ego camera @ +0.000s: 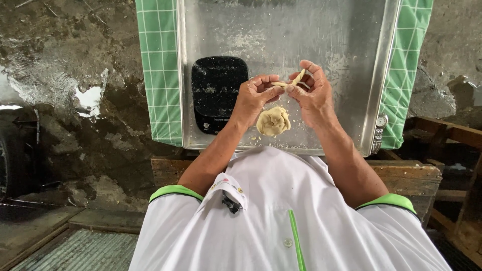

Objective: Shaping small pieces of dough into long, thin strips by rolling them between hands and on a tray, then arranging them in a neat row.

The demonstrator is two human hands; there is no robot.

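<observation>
Both hands are raised over a metal tray (281, 30). My left hand (253, 98) and my right hand (314, 95) pinch a small flat piece of pale dough (296, 79) between their fingertips, stretching it. Below the hands a folded lump of dough (273, 121) lies on the tray. A black kitchen scale (217, 90), dusted with flour, sits on the tray just left of my left hand.
The tray rests on a green checked cloth (158, 70) over a wooden stand (406, 175). A wristwatch (380, 128) lies at the tray's right edge. Wet, dark concrete floor (65, 100) surrounds the stand, with a metal sheet (80, 251) at the lower left.
</observation>
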